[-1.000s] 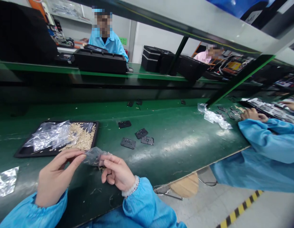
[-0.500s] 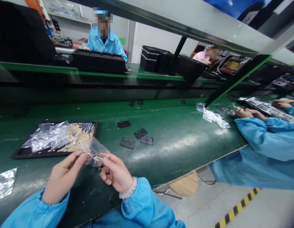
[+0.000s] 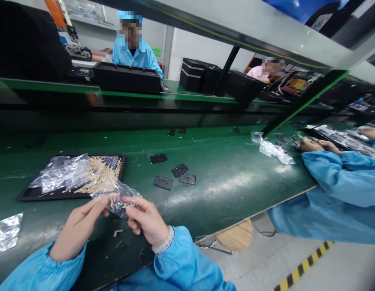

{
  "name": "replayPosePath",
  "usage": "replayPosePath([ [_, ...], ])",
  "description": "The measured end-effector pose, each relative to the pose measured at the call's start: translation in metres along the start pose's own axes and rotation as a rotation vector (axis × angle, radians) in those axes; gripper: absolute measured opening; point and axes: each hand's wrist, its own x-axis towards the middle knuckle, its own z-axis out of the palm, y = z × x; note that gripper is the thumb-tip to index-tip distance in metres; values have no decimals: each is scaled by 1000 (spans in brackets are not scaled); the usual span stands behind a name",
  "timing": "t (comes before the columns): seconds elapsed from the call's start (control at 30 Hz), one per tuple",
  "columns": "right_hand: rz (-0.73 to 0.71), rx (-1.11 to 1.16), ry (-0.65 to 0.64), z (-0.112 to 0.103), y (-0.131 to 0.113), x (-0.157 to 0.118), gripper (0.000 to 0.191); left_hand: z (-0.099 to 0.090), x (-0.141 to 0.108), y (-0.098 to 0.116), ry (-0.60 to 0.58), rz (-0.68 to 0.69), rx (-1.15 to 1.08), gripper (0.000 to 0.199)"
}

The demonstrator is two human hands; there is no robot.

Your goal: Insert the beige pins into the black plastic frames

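Between my hands is a clear plastic bag with a few small beige pieces in it. My left hand pinches the bag's left side, and my right hand grips its right side between thumb and fingers. Just beyond the bag lies a black tray, holding a heap of small beige pieces and crumpled clear plastic bags. A single beige L-shaped piece rests on the green bench below the bag.
Several flat black plastic parts lie on the green bench to the right. A silvery plastic bag is at the left. Further right are clear bags and a co-worker's hands. A green post rises behind.
The bag's clear film has shifted and spread between my hands. The beige L-shaped piece now shows on the bench beneath it. My left hand has moved slightly left and down.
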Motion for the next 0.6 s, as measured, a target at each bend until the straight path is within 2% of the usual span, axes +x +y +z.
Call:
replayPosePath([
  [0.23, 4, -158, 38, -8, -1, 4, 58, 1, 1, 10, -8, -8, -18, 30],
  [0.37, 69, -322, 5, -17, -6, 1, 52, -2, 3, 14, -32, -56, -19, 40],
  [0.47, 9, -597, 25, -20, -11, -3, 35, -7, 2, 19, -24, -106, -29, 56],
  [0.6, -161, -1148, 205, -15, -21, -6, 35, -10, 1, 23, 37, -173, -16, 61],
])
